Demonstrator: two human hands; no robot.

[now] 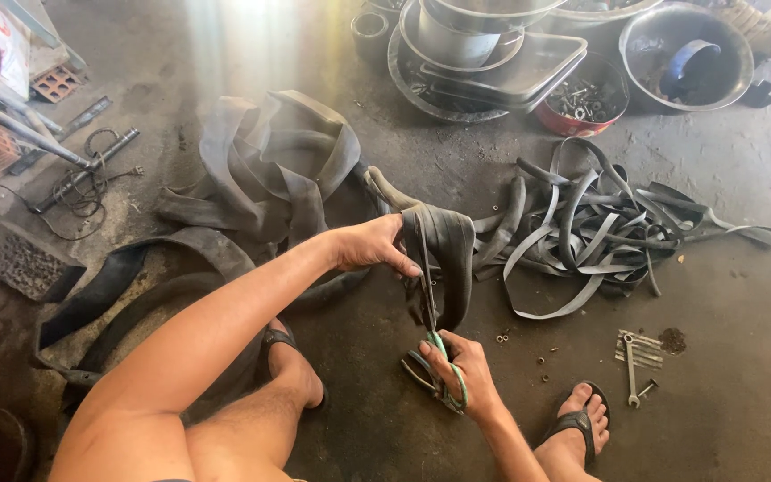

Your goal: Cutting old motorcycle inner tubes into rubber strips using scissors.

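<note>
Left hand (369, 245) pinches one rubber tube (443, 259); right hand (461, 370) grips one pair of scissors (435, 366) (green-handled).

1. The one likely package is a flat printed carton or bag (4, 49) at the top left corner, leaning among metal bars. It is mostly white with red patches, and its edge is cut off by the frame.
2. No other packages, labels, signs or screens can be seen on the floor (725, 295).
</note>
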